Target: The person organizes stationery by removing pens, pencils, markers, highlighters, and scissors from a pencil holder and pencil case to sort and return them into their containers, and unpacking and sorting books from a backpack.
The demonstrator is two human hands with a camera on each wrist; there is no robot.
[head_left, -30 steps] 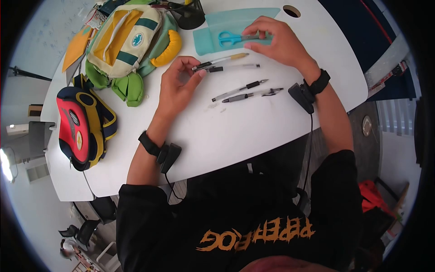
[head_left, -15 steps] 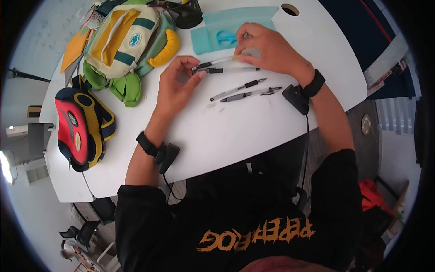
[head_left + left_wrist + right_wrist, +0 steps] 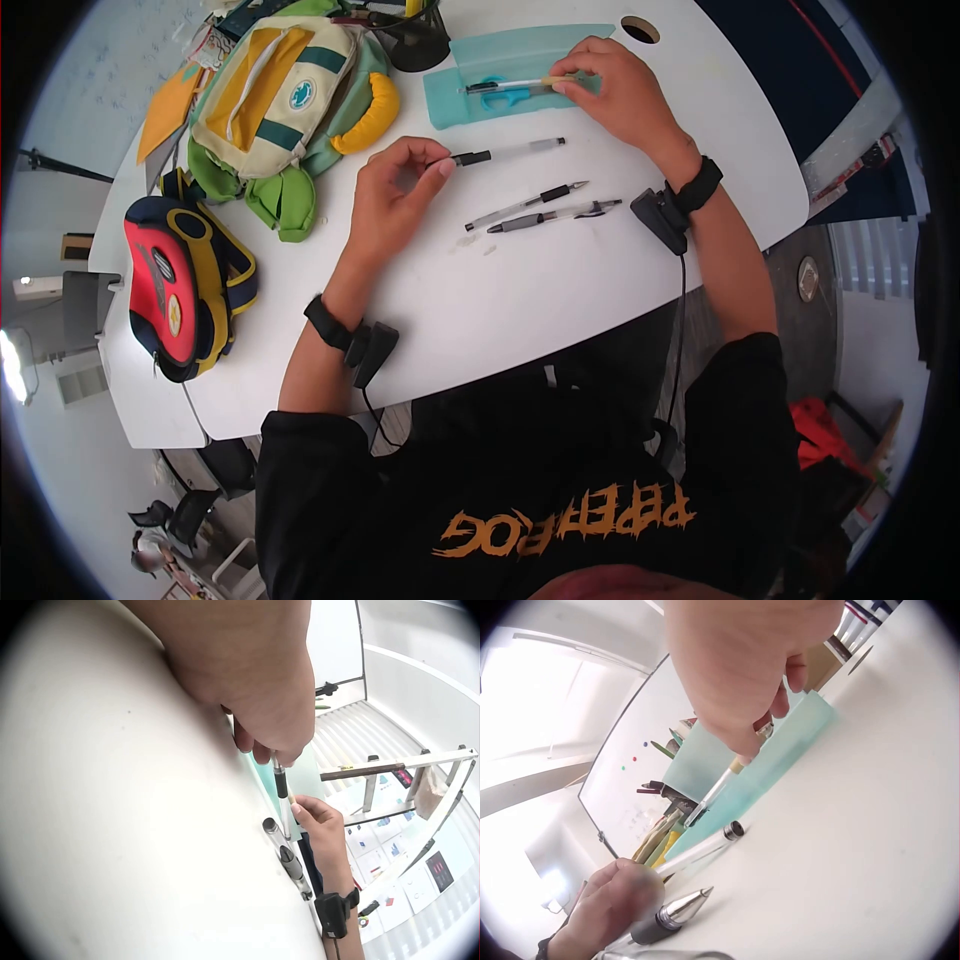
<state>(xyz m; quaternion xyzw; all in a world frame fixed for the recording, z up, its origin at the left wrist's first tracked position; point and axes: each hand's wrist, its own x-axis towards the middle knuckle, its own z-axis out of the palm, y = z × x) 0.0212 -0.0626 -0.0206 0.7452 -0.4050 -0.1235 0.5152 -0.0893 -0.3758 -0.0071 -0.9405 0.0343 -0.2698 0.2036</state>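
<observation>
Head view, onlooker's side of the white table (image 3: 430, 330): the slim clear pen with a gold-coloured end (image 3: 510, 87) had just moved from beside the left hand (image 3: 390, 200) to a position over the translucent teal case (image 3: 440, 105). The right hand (image 3: 630, 100) pinched it at the gold end between thumb and fingers; whether the pen touched the case could not be told. Blue-handled scissors (image 3: 502, 100) lay in the case, partly beneath the pen. The left hand's thumb and fingers grasped the end of a clear pen with a black section (image 3: 474, 158), its other end pointing away over the table. Nearer the person lay a clear pen with a black grip (image 3: 553, 192) and, just beside it, a grey-gripped pen (image 3: 521, 221). The shift had brought one pen to the case, leaving three outside it, so the work appeared only partly done.
</observation>
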